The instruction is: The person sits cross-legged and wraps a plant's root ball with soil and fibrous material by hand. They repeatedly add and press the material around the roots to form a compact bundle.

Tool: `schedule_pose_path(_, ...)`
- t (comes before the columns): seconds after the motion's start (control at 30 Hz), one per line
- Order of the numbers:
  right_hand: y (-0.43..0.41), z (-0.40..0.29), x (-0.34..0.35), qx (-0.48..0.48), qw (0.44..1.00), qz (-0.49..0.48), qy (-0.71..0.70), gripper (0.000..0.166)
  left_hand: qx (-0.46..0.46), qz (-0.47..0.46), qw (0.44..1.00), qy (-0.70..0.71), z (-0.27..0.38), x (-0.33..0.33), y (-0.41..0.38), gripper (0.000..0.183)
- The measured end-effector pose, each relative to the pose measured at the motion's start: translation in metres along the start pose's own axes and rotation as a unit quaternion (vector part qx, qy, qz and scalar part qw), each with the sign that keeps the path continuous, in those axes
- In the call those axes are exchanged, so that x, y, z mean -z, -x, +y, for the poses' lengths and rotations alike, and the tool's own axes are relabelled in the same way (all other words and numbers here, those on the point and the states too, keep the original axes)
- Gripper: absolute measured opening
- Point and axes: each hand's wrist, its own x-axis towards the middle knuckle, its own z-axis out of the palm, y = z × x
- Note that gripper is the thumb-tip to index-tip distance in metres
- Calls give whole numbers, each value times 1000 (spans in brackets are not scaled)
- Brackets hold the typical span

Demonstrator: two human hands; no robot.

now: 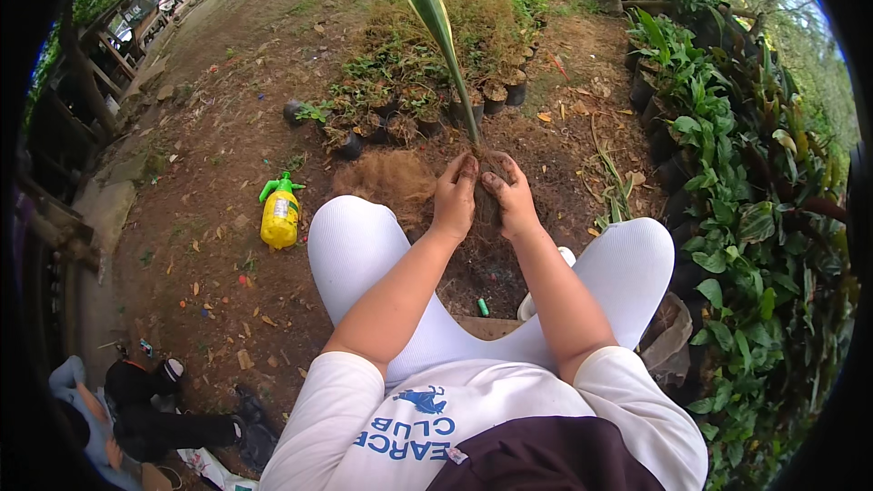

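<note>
Between my two hands stands a snake plant leaf (440, 27), long and green with a pale yellow edge. A dark, fibrous root ball (487, 201) hangs at its base. My left hand (455, 196) presses on the root ball from the left, its fingers smeared with soil. On the other side my right hand (510, 192), also soiled, grips the same roots with bent fingers. Just left of my hands a heap of brown coconut-like fibre (387, 177) lies on the ground. Some of the lower roots are in shadow between my wrists.
A yellow pressure sprayer (280, 218) with a green head stands to the left. Potted seedlings (436, 68) crowd the ground ahead. Leafy potted plants (723, 218) line the right side. Cut leaves (614, 181) lie nearby. Another person (157, 416) sits at the lower left.
</note>
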Motion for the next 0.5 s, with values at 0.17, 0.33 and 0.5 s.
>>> schedule_pose_path(0.17,-6,-3,5,5,988,-3,-155,69,-36,-1,999,-6,21,3,-10,54)
schedule_pose_path(0.33,-7,-41,-10,98,995,-19,-28,80,101,-83,967,221,26,-22,-2,55)
schedule_pose_path(0.5,-16,-94,-17,106,957,-146,229,91,150,-142,945,252,24,1,-8,43)
